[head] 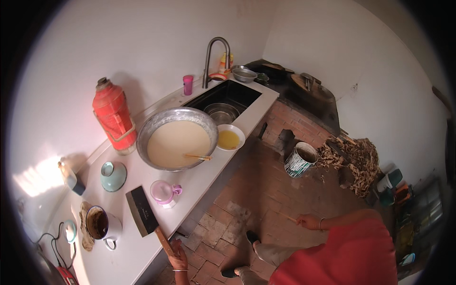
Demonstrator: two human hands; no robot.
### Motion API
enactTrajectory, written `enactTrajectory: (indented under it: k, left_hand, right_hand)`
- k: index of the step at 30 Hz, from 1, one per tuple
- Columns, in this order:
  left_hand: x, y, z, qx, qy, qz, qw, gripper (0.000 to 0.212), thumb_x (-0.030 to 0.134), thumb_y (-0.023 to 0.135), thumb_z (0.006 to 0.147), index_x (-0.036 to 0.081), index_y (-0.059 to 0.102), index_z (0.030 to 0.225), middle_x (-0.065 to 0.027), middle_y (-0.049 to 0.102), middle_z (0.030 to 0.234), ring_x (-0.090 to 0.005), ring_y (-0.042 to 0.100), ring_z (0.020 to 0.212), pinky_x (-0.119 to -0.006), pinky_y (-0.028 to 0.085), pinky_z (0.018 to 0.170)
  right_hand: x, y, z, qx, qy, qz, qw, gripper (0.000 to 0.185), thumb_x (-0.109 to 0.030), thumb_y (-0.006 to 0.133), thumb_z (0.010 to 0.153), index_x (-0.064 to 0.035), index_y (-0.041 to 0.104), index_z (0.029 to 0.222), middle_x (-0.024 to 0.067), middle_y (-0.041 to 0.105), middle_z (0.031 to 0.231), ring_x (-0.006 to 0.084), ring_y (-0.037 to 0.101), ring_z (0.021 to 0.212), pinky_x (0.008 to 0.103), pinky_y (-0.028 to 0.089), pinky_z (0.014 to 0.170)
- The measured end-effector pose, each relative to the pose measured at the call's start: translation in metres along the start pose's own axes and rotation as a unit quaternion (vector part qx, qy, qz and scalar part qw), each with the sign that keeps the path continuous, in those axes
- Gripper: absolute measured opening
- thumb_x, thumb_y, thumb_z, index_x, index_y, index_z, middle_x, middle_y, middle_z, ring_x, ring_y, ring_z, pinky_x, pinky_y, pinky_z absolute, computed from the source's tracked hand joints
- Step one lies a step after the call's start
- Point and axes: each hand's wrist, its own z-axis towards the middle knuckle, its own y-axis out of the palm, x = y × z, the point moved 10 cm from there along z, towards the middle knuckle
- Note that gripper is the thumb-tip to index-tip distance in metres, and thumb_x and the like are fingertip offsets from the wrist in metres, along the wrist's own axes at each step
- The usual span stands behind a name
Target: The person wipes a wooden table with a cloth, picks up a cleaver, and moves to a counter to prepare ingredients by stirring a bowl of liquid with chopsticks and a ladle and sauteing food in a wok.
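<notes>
My left hand (179,257) is at the counter's front edge, around the end of a wooden-handled cleaver (142,211). The dark, broad blade is over the white counter. Out over the brick floor, my right hand (309,221) holds a thin wooden stick (284,216), possibly a chopstick. A lidded jar with a pink handle (164,193) stands just beyond the cleaver. Farther along is a wide metal basin (143,142) of pale, creamy liquid (178,140), with chopsticks (199,156) resting across its near rim. A white bowl of yellow liquid (228,139) sits beside the basin.
A red thermos flask (114,115), an upturned green bowl (113,177) and an enamel mug (110,226) stand along the counter. Beyond the basin is a black sink (245,93) with a tall faucet (206,67). A bucket (300,165) stands on the floor near a brick stove (295,119) and dry husks (363,160).
</notes>
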Motion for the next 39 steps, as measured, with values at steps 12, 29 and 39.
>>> enactTrajectory:
  k: [12,29,39]
  left_hand:
    - [0.043,0.096,-0.037,-0.153,0.026,0.374,0.914,0.037,0.011,0.049,0.085,0.006,0.054,0.122,-0.0114,0.051,0.131,-0.0258,0.045,0.124,-0.039,0.037,0.1]
    - [0.196,0.461,-0.026,-0.334,-0.131,0.023,0.933,0.018,-0.006,0.057,0.082,-0.002,0.065,0.098,-0.016,0.066,0.098,-0.0232,0.063,0.094,-0.032,0.048,0.083]
    - [0.363,0.592,0.203,-0.314,0.093,-0.035,0.944,0.016,0.003,0.055,0.085,0.003,0.065,0.097,-0.0164,0.065,0.093,-0.0312,0.064,0.087,-0.036,0.051,0.076]
  right_hand:
    - [0.121,-0.059,-0.031,-0.075,0.146,0.337,0.927,0.022,-0.01,0.054,0.09,-0.0036,0.064,0.108,0.0047,0.066,0.095,0.0124,0.064,0.082,0.0263,0.052,0.077]
    - [0.223,-0.327,0.109,0.294,-0.008,0.427,0.855,0.013,-0.013,0.059,0.087,-0.0009,0.061,0.091,0.0099,0.062,0.083,0.0217,0.062,0.081,0.0327,0.049,0.069]
    - [0.131,-0.499,0.225,0.331,-0.224,0.378,0.835,0.013,-0.009,0.053,0.091,0.0001,0.062,0.094,0.0072,0.062,0.087,0.0136,0.058,0.08,0.0257,0.046,0.073]
